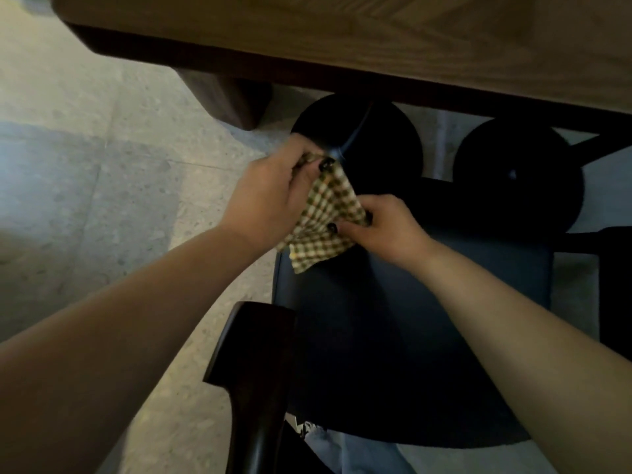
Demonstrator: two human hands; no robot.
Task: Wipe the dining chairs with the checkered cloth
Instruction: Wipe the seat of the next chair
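Checkered cloth (326, 217): held between both hands above the front of the chair seat (393, 302).
Left hand (270, 196): upper edge is pinched.
Right hand (386, 227): lower edge is pinched; cloth should be folded flat before it is pressed down.

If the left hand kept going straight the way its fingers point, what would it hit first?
Most likely the round black base under the table, just beyond the left hand gripping the checkered cloth. Depth is unclear.
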